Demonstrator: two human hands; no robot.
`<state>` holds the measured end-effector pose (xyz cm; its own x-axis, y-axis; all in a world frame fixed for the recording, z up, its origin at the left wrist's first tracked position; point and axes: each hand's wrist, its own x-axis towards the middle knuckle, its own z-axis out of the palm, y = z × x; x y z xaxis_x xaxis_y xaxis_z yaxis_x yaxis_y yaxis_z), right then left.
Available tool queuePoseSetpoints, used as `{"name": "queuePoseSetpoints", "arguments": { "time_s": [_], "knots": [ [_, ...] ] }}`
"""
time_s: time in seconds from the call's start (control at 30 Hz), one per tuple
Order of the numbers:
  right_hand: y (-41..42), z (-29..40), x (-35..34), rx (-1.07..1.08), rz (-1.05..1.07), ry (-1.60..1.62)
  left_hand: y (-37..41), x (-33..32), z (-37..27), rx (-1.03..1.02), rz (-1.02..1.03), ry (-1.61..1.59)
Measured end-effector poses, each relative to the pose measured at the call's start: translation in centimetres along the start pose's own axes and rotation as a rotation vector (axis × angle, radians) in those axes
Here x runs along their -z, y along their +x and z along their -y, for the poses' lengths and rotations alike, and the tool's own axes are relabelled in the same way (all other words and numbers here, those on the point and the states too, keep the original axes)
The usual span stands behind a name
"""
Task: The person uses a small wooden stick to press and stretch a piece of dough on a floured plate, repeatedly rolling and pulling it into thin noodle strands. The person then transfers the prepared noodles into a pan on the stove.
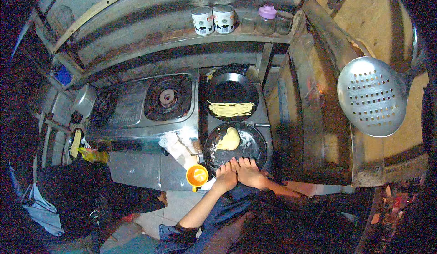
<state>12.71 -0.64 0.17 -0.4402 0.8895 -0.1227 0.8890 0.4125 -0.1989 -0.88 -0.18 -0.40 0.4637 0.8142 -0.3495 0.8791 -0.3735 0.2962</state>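
My left hand (226,177) and my right hand (251,173) are side by side at the near edge of a round black pan (253,141). Their fingers point away from me, the inner fingers close together. I see nothing held in either hand. Beyond the fingertips, a pale yellow lump of dough (230,139) lies on the pan amid smears of white flour. Behind it, a bundle of cut noodle strands (232,109) rests across a second dark pan (230,86). An orange cup (197,175) with whitish contents stands left of my left hand.
A crumpled plastic bag (179,151) with white powder lies by the cup. Left is a gas stove (168,97). Cans (213,20) and a purple-lidded jar (266,18) line the shelf. A perforated metal skimmer (372,96) hangs right. More noodles (75,143) lie far left.
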Motion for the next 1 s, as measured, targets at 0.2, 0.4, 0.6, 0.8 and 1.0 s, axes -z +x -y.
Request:
{"name": "queuePoseSetpoints", "arguments": {
  "time_s": [0.2, 0.4, 0.6, 0.8, 1.0],
  "knots": [
    [1.4, -0.3, -0.1, -0.044, -0.040, -0.077, 1.2, 1.1, -0.2, 0.087, -0.067, 0.013],
    [-1.0, 0.0, 1.8, 0.030, 0.090, 0.042, -0.7, 1.6, -0.7, 0.045, 0.121, -0.054],
    [1.2, -0.7, -1.7, -0.022, -0.125, -0.140, 1.1, 1.6, -0.3, 0.052, 0.038, -0.055],
    [-0.3, -0.2, 1.4, 0.003, 0.032, -0.009, 0.0, 0.8, -0.3, 0.061, 0.057, -0.069],
    [-0.3, -0.2, 1.0, 0.014, 0.015, 0.006, 0.4, 1.0, -0.3, 0.042, 0.125, -0.098]
  ]
}}
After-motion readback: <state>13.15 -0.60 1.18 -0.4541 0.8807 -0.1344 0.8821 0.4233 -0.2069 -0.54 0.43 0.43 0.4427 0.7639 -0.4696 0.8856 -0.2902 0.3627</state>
